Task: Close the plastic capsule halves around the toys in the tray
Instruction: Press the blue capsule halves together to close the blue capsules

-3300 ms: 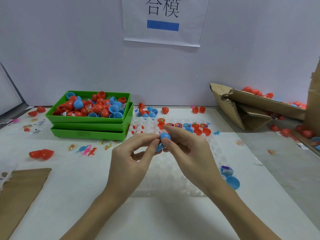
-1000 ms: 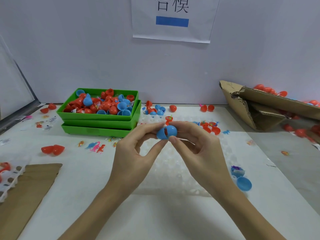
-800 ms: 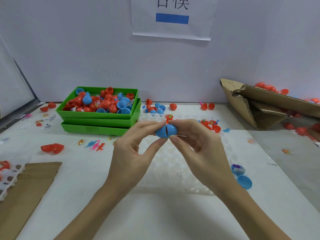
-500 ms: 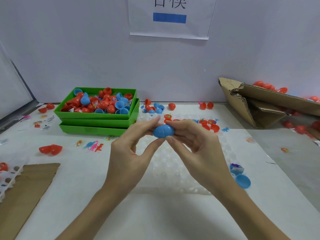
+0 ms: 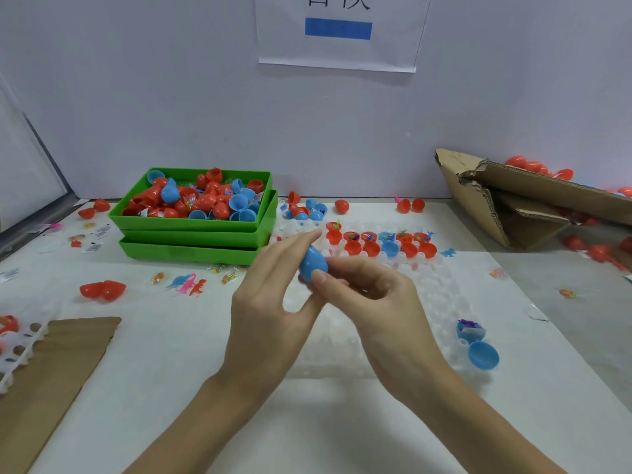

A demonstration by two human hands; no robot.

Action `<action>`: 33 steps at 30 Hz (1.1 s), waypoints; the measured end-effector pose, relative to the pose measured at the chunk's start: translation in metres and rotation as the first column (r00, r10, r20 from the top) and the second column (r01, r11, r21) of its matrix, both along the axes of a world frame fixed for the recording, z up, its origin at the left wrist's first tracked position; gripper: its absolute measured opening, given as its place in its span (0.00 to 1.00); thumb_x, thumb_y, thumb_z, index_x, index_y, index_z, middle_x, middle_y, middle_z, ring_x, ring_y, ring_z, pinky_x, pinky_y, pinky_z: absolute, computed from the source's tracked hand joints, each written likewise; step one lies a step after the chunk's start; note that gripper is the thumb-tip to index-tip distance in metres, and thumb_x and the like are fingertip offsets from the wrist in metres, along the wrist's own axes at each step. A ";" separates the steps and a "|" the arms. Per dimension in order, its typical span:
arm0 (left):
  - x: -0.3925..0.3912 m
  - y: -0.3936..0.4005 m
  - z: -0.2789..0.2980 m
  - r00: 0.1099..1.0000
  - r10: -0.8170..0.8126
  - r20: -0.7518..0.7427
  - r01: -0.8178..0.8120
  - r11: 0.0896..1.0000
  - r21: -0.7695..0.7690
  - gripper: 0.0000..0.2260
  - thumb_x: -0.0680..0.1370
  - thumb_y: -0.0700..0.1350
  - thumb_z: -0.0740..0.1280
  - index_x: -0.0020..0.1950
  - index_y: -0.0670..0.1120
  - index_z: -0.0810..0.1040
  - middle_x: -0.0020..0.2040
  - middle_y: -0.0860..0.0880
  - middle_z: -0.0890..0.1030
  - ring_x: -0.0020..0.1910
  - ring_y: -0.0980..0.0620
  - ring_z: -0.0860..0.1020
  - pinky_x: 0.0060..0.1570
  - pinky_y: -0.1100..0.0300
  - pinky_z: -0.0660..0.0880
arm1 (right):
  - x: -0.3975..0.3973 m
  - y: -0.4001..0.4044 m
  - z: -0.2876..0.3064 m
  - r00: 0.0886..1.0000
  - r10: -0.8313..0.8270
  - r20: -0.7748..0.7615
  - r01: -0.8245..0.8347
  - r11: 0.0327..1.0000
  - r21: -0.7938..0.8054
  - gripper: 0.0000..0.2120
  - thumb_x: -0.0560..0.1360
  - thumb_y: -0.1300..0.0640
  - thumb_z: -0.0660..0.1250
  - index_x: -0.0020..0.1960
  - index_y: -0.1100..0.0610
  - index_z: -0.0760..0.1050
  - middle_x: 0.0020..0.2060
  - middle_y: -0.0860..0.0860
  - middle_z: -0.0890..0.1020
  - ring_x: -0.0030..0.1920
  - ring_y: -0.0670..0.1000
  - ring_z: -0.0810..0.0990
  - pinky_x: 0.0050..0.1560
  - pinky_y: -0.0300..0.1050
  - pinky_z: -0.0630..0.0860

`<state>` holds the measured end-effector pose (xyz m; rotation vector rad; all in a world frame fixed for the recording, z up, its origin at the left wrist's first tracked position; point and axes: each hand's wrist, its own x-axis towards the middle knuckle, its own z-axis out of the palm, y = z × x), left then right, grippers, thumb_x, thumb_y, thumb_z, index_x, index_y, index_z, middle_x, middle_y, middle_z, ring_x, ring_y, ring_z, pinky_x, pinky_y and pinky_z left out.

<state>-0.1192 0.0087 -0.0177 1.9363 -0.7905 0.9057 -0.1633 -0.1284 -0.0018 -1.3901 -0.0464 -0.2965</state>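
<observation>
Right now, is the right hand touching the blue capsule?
Touching. The head view shows the right hand with its thumb tip pressed on the blue capsule; the left hand holds it too.

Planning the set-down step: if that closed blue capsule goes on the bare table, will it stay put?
Probably not. The blue capsule is smooth and egg-shaped, so it would likely roll. It looks like thin hollow plastic, pinched between the fingertips of both hands, so likely light and easily nudged. A pocket in the clear tray should hold it better.

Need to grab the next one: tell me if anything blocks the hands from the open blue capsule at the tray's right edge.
Nothing visible does. The open blue capsule lies uncovered right of the right hand; both hands hold a closed blue capsule.
</observation>
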 end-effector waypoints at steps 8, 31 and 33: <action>0.005 0.005 0.004 0.961 -0.173 -0.213 0.145 0.979 -0.141 0.19 0.79 0.50 0.71 0.68 0.45 0.79 0.64 0.53 0.83 0.67 0.56 0.79 0.66 0.65 0.74 | 0.003 -0.003 0.005 0.936 0.345 -0.065 -0.277 0.839 0.468 0.15 0.81 0.55 0.69 0.63 0.62 0.81 0.61 0.60 0.83 0.64 0.59 0.82 0.61 0.47 0.80; -0.007 0.001 0.015 0.948 -0.303 -0.101 0.281 0.941 -0.186 0.11 0.81 0.45 0.69 0.60 0.40 0.80 0.53 0.49 0.81 0.56 0.47 0.80 0.56 0.60 0.74 | 0.009 0.011 -0.015 0.821 0.568 0.061 -0.462 0.598 0.654 0.15 0.78 0.54 0.73 0.62 0.58 0.83 0.56 0.50 0.83 0.59 0.47 0.81 0.72 0.42 0.70; -0.008 0.001 0.016 0.946 -0.309 -0.099 0.287 0.940 -0.187 0.11 0.81 0.46 0.69 0.60 0.41 0.80 0.54 0.49 0.81 0.56 0.47 0.80 0.55 0.60 0.74 | 0.008 0.009 -0.014 0.832 0.553 0.050 -0.450 0.618 0.645 0.15 0.80 0.53 0.70 0.63 0.59 0.82 0.55 0.50 0.83 0.57 0.48 0.81 0.70 0.42 0.72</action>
